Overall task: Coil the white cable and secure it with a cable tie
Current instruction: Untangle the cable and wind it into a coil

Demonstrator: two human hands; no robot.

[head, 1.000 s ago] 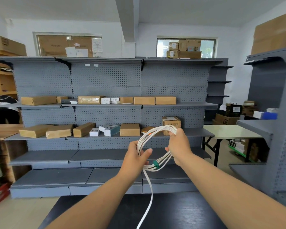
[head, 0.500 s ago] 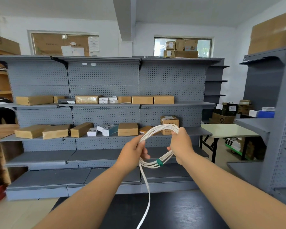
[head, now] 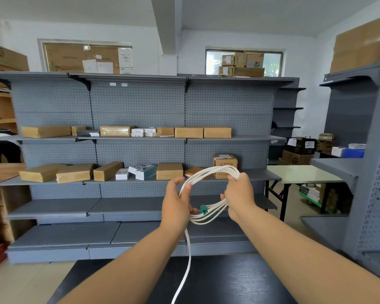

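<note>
Gripping looped, flat white cable [head: 211, 170]

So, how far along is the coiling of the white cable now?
Done: several loops of the flat white cable are gathered in the right hand. In hand: the left hand feeds another loop. Left: a loose tail hangs toward the black table, and the small green tie looks unfastened.

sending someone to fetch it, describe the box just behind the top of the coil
On the grey shelving along the back wall, take the lower stocked shelf. The box stands at the right end of its row, behind the coil's top. It alone is tall, with a white label on top; its neighbours lie flat.
</note>
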